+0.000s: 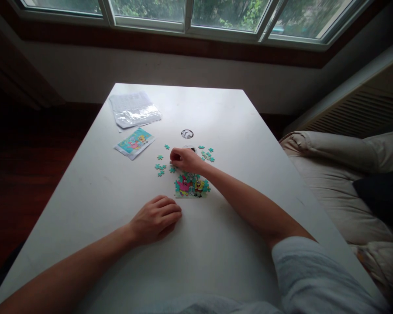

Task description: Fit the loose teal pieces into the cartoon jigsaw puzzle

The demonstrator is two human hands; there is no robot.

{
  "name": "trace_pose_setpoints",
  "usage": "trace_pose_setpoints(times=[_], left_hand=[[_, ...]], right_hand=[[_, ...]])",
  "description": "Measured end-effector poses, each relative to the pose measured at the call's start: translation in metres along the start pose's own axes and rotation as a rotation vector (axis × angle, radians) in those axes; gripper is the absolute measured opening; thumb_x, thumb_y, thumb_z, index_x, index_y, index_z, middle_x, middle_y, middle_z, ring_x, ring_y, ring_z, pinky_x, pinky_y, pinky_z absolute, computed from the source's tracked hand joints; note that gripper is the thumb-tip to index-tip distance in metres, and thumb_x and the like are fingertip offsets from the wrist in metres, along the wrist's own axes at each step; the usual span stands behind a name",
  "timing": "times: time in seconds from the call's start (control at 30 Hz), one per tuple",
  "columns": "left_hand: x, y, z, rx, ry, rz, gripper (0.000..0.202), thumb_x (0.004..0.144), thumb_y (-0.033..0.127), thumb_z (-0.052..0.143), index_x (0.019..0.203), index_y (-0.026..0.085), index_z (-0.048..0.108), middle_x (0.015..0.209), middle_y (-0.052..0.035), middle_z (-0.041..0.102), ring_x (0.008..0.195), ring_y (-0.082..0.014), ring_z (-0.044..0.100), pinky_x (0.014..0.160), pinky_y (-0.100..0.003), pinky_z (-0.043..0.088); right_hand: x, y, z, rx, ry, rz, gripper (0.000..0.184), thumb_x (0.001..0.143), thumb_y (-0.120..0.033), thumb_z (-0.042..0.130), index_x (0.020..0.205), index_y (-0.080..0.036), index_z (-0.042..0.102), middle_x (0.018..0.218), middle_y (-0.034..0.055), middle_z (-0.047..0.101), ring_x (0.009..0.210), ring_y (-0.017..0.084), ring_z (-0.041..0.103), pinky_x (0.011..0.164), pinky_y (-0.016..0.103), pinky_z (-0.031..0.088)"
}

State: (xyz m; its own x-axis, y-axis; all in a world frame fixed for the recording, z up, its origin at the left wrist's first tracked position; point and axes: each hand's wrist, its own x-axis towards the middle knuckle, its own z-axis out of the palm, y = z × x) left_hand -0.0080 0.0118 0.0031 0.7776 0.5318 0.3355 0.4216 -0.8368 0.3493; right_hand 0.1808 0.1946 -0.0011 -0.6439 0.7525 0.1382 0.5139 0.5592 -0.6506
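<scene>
**Two hands at a partly assembled jigsaw on a white table**

The right hand (pixel 185 160) reaches forward, fingers bent and pinched together just above the assembled puzzle section (pixel 192 186), which lies near the table's middle and shows cartoon figures. Whether a piece sits between the fingertips cannot be told. Loose teal pieces (pixel 160 167) lie scattered to the left of this hand; a second group of pieces (pixel 206 154) lies to its right. The left hand (pixel 155 219) rests palm-down on the table (pixel 216 244), fingers loosely curled, holding nothing, near the puzzle's lower left. Farther back lie a reference picture card (pixel 134 142), a clear plastic bag (pixel 135 110) and a small round lid (pixel 187 134).
</scene>
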Motion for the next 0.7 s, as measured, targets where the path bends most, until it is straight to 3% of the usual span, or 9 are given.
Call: trace_pose_setpoints(times=[0.17, 0.43, 0.7], left_hand=[[-0.0001, -0.002, -0.0003, -0.007, -0.015, -0.009, 0.023, 0.096, 0.019, 0.049, 0.112, 0.02, 0.066, 0.112, -0.0085, 0.072, 0.107, -0.0207, 0.062, 0.1, -0.037, 0.047], [0.0, -0.0051, -0.0001, -0.012, -0.025, -0.012, 0.022, 0.097, 0.019, 0.05, 0.112, 0.02, 0.066, 0.113, -0.0083, 0.072, 0.107, -0.0207, 0.062, 0.099, -0.038, 0.047], [0.0001, -0.0051, 0.0005, -0.016, -0.027, -0.015, 0.023, 0.097, 0.019, 0.049, 0.112, 0.02, 0.066, 0.113, -0.0086, 0.072, 0.107, -0.021, 0.062, 0.099, -0.038, 0.047]], right_hand=[[-0.0052, 0.0068, -0.0041, 0.159, 0.043, 0.088, 0.01, 0.083, -0.021, 0.064, 0.09, -0.016, 0.069, 0.079, -0.0009, 0.067, 0.071, 0.01, 0.055, 0.069, 0.024, 0.038], [-0.0095, 0.0098, -0.0026, 0.21, 0.049, 0.047, 0.02, 0.084, -0.013, 0.061, 0.1, -0.016, 0.073, 0.081, 0.0004, 0.07, 0.071, 0.01, 0.058, 0.072, 0.023, 0.043], [-0.0095, 0.006, 0.0035, 0.159, 0.082, 0.053, 0.018, 0.085, -0.013, 0.062, 0.097, -0.017, 0.075, 0.083, 0.0007, 0.072, 0.073, 0.01, 0.06, 0.073, 0.023, 0.043]])
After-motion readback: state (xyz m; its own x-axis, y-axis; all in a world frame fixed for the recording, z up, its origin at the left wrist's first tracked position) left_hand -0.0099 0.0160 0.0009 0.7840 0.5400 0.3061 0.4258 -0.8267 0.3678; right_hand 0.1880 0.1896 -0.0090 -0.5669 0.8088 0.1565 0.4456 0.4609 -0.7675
